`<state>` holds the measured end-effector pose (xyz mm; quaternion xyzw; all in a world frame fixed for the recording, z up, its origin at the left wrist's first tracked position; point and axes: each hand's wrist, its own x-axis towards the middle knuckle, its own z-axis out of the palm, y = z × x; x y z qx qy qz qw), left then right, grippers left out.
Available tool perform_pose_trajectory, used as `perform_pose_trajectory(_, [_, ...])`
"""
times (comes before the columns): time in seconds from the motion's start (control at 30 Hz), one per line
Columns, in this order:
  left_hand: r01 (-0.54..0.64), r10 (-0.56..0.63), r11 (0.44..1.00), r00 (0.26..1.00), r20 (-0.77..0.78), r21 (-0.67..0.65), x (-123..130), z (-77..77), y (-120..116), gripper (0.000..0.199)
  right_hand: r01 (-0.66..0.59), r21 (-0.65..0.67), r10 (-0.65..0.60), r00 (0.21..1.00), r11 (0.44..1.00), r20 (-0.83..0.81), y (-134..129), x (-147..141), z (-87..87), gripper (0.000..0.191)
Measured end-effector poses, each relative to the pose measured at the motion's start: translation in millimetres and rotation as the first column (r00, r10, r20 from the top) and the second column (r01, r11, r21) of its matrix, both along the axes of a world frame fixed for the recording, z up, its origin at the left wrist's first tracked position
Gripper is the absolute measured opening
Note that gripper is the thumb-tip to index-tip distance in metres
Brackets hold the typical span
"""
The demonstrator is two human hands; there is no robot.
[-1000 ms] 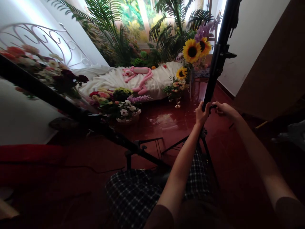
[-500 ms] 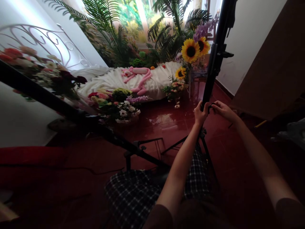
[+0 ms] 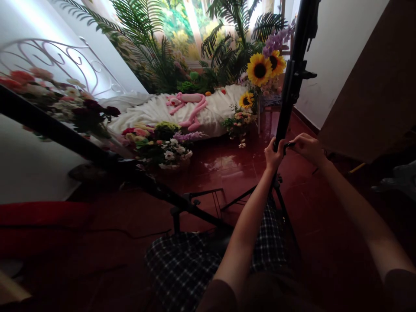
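Observation:
A black stand pole [image 3: 286, 102] rises at a slant in front of me, its tripod legs [image 3: 282, 203] spread on the floor below. My left hand [image 3: 273, 154] is wrapped round the pole at about its lower third. Just to the right, my right hand [image 3: 306, 147] pinches a small black knob [image 3: 288, 145] that sticks out from the pole's side. The fingers are bent over it, so little of the knob shows. Higher up, a black clamp lever [image 3: 307, 74] juts from the same pole.
A second black pole [image 3: 81, 143] crosses diagonally at the left. Beyond lie a white draped bed [image 3: 217, 104] with a pink plush toy [image 3: 191, 108], flower bunches [image 3: 172, 149], sunflowers [image 3: 260, 69] and palm fronds [image 3: 139, 26]. A brown panel [image 3: 367, 86] stands at the right.
My right hand has turned at the knob, its knuckles now higher and its fingers more curled. My left hand keeps its hold on the pole. The view has shifted slightly.

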<state>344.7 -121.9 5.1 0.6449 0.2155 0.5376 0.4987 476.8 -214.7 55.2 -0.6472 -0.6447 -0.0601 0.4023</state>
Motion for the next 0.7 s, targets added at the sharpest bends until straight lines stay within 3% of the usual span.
perform_pose_trajectory(0.13, [0.014, -0.014, 1.000, 1.000, 0.004, 0.009, -0.7, 0.2, -0.5, 0.057, -0.007, -0.059, 0.012, 0.997, 0.998, 0.074, -3.6, 3.9, 0.0, 0.021])
perform_pose_trajectory(0.37, [-0.023, 0.023, 1.000, 1.000, -0.010, 0.006, 2.6, -3.9, 2.6, 0.058, 0.209, -0.015, -0.196, 0.941, 0.978, 0.277, 2.7, -3.0, -22.5, 0.019])
perform_pose_trajectory(0.57, [0.008, -0.008, 1.000, 1.000, -0.013, 0.005, 1.0, -3.7, 2.0, 0.054, 0.266, 0.093, -0.281, 0.925, 0.959, 0.254, 27.7, -11.1, -29.3, 0.012])
perform_pose_trajectory(0.7, [0.022, -0.022, 1.000, 1.000, 0.010, 0.002, 0.1, -1.9, 0.6, 0.052, 0.262, 0.033, -0.263, 0.942, 0.965, 0.210, 37.2, -13.6, -27.9, 0.021])
